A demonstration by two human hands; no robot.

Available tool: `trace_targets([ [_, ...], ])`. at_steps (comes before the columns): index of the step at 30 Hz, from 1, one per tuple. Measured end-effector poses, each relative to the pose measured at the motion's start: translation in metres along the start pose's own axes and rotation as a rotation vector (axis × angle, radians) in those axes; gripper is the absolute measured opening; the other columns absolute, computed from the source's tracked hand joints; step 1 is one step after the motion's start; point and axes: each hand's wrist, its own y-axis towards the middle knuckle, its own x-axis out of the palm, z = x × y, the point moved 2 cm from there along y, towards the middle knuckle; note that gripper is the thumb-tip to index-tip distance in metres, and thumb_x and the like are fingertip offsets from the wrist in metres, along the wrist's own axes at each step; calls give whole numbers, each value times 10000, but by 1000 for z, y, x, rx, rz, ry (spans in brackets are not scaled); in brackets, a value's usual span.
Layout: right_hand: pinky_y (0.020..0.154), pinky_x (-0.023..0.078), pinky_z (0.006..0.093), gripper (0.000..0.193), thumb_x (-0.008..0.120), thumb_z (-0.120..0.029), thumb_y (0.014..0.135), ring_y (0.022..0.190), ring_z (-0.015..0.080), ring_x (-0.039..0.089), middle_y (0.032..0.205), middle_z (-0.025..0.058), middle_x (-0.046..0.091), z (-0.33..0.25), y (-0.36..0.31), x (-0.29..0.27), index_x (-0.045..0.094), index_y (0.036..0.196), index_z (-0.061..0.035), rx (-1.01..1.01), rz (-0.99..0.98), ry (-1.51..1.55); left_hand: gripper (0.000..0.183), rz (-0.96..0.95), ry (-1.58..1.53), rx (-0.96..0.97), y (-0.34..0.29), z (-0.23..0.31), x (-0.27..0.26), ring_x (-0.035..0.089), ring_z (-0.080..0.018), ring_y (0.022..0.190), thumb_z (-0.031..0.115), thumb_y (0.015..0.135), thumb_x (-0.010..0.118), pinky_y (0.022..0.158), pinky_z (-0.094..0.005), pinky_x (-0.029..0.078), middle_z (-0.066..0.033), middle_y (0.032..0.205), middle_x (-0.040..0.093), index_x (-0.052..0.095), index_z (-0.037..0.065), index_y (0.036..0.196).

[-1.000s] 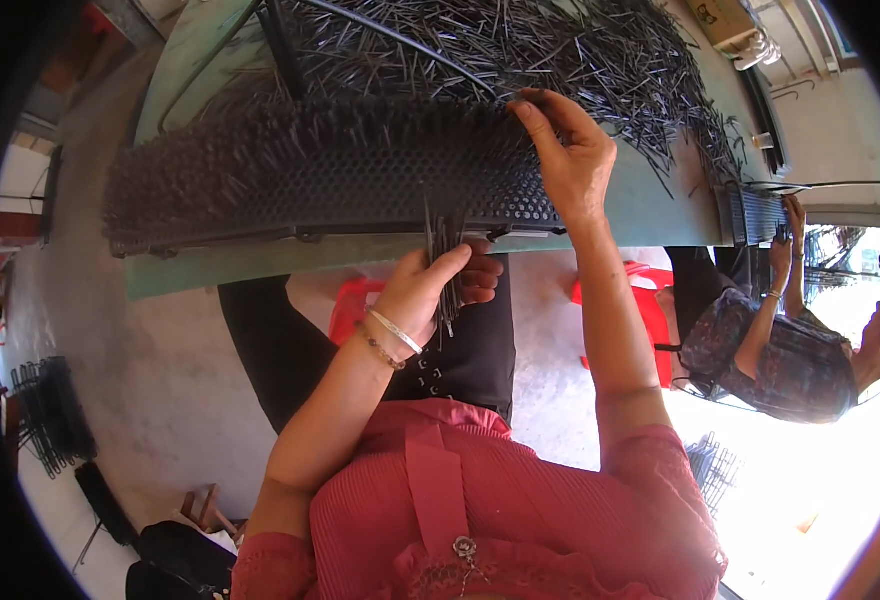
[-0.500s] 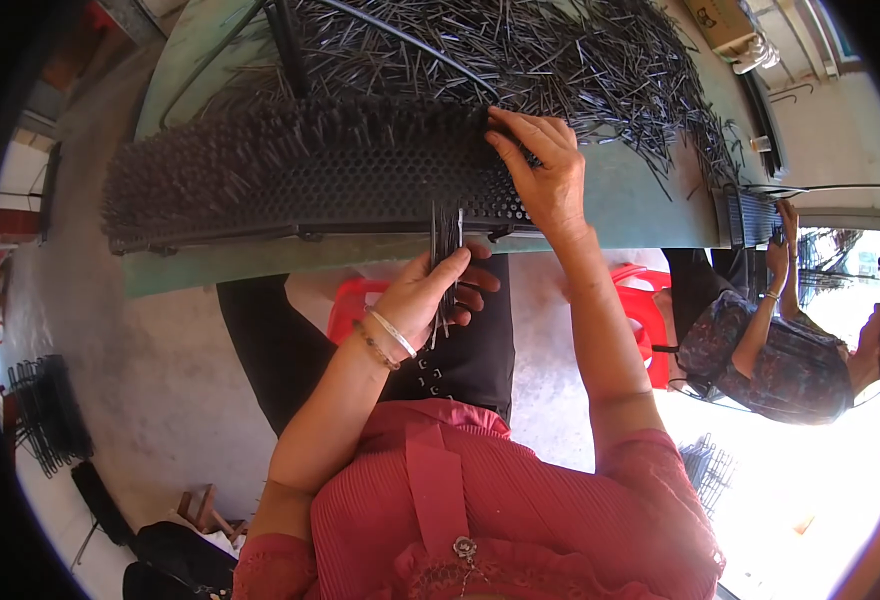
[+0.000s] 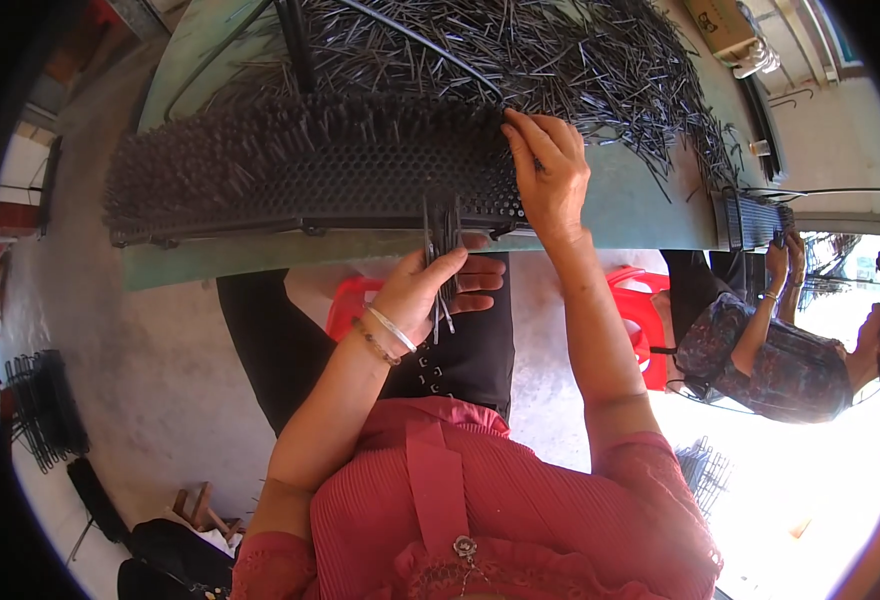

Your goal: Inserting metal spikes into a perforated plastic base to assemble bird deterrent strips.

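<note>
A long black perforated panel [image 3: 360,188] lies along the table's near edge. Black bristles [image 3: 205,155] stand thickly over its left part and far side, while rows of bare holes show along its front and right. Below the panel's front edge, my left hand [image 3: 418,288] holds a bundle of thin black strips [image 3: 444,228] against the thumb, the other fingers spread behind it. My right hand [image 3: 552,180] is at the panel's far right end, thumb and fingertips pinched together by the bristles; whatever they grip is hidden.
A heap of loose black strips [image 3: 580,70] covers the far side of the green table [image 3: 650,205]. A curved black rod [image 3: 420,42] crosses above the panel. Red stools [image 3: 640,310] stand below the table. To the right, another person [image 3: 770,340] works at a similar black panel [image 3: 750,220].
My right hand has shifted slightly right, its fingers drawn closer together. The fingers of my left hand have straightened a little behind the bundle.
</note>
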Motion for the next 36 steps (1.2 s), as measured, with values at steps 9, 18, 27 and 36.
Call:
trace_targets([
  [9,696,407,343,191,692,-102,762,737,228,532,810,44,580,-2,6,4,683,951,-74,-72,-108,-37,332,30,39,23,-2,2,0,614,-248,996,203,955,476,784,-356,544,-181,1127,599,479,19,1231],
  [18,623,481,251,277,711,-223,813,714,114,614,804,96,672,-33,2,-29,672,940,20,572,-551,497,326,-78,35,62,-7,6,8,605,-234,1008,188,960,473,781,-365,544,-170,1115,599,474,9,1232],
  [27,587,479,211,205,653,-155,861,678,61,567,787,32,655,-30,-21,-37,669,956,26,858,-721,886,317,-32,73,70,-3,-1,16,574,-224,1055,207,952,496,765,-376,549,-123,1133,594,509,28,1213],
  [36,627,476,205,211,647,-132,862,732,82,606,843,61,681,17,7,-48,660,984,40,777,-190,759,343,68,120,60,4,-5,10,569,-223,1079,252,955,482,764,-371,545,-139,1180,582,512,41,1225],
])
